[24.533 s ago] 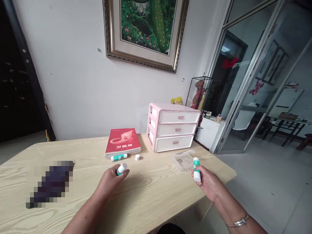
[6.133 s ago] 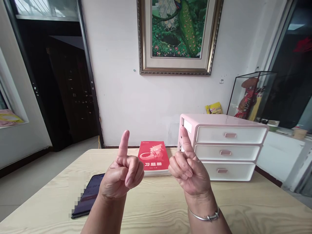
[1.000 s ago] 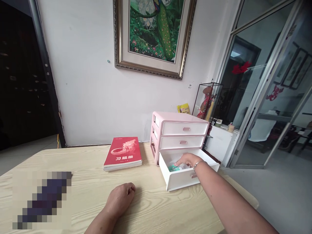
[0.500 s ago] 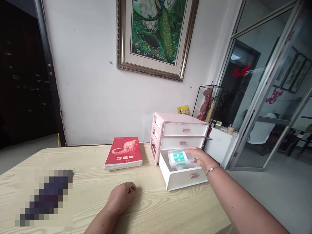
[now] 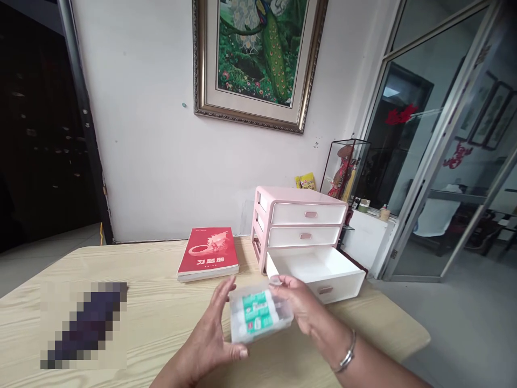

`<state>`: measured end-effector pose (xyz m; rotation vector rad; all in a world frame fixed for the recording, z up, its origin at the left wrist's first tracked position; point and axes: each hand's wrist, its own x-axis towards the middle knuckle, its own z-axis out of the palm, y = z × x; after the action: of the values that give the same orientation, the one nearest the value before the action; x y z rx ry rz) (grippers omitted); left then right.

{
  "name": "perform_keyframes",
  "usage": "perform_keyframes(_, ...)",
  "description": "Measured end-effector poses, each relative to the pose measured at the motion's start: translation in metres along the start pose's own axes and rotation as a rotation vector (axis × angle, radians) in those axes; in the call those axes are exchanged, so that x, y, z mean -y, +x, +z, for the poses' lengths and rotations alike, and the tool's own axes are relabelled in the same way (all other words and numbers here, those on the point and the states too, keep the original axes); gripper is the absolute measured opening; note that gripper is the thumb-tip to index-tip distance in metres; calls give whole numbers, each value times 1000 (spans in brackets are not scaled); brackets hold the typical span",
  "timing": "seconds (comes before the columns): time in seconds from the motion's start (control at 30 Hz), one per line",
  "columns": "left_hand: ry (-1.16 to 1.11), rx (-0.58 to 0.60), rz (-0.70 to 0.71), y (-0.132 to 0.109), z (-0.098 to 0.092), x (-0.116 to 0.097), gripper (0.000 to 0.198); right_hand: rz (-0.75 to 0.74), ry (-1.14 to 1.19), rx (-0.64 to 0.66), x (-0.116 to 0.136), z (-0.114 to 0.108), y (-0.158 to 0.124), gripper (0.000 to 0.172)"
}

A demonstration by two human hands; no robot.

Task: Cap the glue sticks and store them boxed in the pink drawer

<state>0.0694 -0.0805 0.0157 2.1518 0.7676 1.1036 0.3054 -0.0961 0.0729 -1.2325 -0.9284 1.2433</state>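
Note:
A clear plastic box (image 5: 283,318) with a green and white label is in the air over the front of the table. My right hand (image 5: 297,302) grips its right end, fingers on the upper corner. At its left end my left hand (image 5: 210,328) is open, thumb and fingers spread around the edge; whether they touch the box I cannot tell. Behind the box, a pink drawer unit (image 5: 301,195) has its bottom drawer (image 5: 343,288) pulled out, with nothing visible inside. Its two upper drawers are closed.
A thick red book (image 5: 212,248) lies to the left of the drawer unit on the wooden table (image 5: 153,312). Further left is a dark pixelated shape (image 5: 86,326). A yellow packet (image 5: 306,181) and a glass display case (image 5: 343,167) stand behind the unit.
My right hand has carried the box out of the bottom drawer, toward me and to the left. My left hand has risen from the table and opened from a loose fist beside the box.

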Motion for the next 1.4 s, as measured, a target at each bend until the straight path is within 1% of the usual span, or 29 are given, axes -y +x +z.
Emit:
perform_keyframes(0.07, 58, 121, -16, -3, 0, -2, 113, -65, -85, -65, -20, 16, -5, 37)
perform_keyframes(0.13, 97, 214, -66, -4, 0, -1, 110, -108, -167, -109, -33, 23, -10, 38)
perform_keyframes(0.2, 109, 260, -124, -5, -1, 2, 109, -119, -224, -118, -40, 23, -13, 38)
perform_keyframes(0.27, 117, 264, -171, -4, -2, 7, 107, -94, -245, -133, -46, 14, -13, 38)
perform_keyframes(0.33, 123, 246, -211, -4, -4, 12, 102, -59, -236, -202, -54, -5, -11, 39)
perform_keyframes(0.37, 126, 241, -228, -4, -5, 14, 99, -62, -232, -271, -59, -18, -9, 41)
perform_keyframes(0.43, 139, 244, -250, -3, -8, 18, 94, -120, -251, -459, -71, -48, -4, 48)
perform_keyframes(0.5, 168, 248, -268, -3, -10, 21, 91, -167, -308, -654, -83, -78, 3, 63)
perform_keyframes(0.57, 206, 248, -286, -3, -10, 23, 89, -188, -396, -744, -93, -101, 10, 83)
perform_keyframes(0.63, 238, 252, -311, -3, -9, 25, 89, -183, -469, -747, -99, -110, 17, 98)
perform_keyframes(0.7, 251, 261, -332, -2, -7, 26, 88, -195, -520, -731, -99, -109, 28, 107)
perform_keyframes(0.77, 245, 270, -344, -2, -7, 27, 90, -216, -554, -735, -94, -101, 42, 111)
perform_keyframes(0.9, 232, 285, -343, 0, -9, 25, 91, -195, -590, -747, -78, -87, 77, 111)
perform_keyframes(1.07, 224, 280, -346, 1, -11, 24, 91, -147, -620, -757, -63, -77, 117, 110)
perform_keyframes(1.2, 230, 282, -335, 0, -10, 28, 92, -114, -640, -766, -55, -71, 134, 108)
perform_keyframes(1.4, 225, 272, -305, -2, -11, 34, 93, -78, -688, -756, -48, -64, 145, 103)
